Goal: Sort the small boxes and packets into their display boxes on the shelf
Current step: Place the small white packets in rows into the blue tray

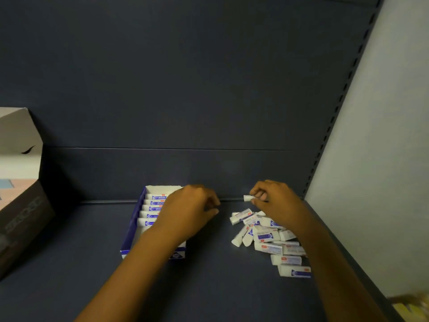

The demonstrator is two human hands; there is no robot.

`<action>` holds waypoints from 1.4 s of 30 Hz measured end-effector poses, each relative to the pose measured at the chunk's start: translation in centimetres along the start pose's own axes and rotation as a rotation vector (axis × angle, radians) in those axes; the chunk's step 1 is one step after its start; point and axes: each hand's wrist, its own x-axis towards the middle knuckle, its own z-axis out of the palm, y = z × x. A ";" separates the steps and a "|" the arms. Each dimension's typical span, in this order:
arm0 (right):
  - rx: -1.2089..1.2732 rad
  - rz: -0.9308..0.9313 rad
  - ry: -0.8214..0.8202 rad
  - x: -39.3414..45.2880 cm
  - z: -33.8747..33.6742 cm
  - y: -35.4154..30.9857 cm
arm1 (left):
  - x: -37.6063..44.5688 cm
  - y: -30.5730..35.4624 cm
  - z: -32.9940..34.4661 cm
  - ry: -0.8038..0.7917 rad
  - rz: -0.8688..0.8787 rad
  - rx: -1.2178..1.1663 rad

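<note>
Small white packet (247, 198), blocky, pinched in right hand (276, 203) above loose pile (270, 240). Left hand (189, 212) curled, empty, over blue cardboard display box (133, 225).

Single head-worn wide-angle view, no second view to overlap with. Looks forward and down from above onto a dark shelf (69, 263), close in. Both forearms enter from the bottom edge; left hand (188, 210) and right hand (276, 203) sit just below centre. Upper half of frame is the shelf's back panel (185, 77). A slotted upright (343, 89) runs diagonally at right, edges bent by lens distortion.
</note>
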 end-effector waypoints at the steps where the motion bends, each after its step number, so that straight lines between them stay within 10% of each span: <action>1: 0.015 -0.001 0.008 0.0 0.2 0.2 | 0.5 0.9 0.6 -0.009 0.011 0.003; 21: 0.039 -0.029 0.117 0.1 0.9 1.6 | 2.4 3.1 5.5 -0.005 -0.095 -0.051; 42: -0.001 0.015 -0.174 0.5 1.6 0.5 | 2.8 0.4 3.6 0.052 -0.262 -0.074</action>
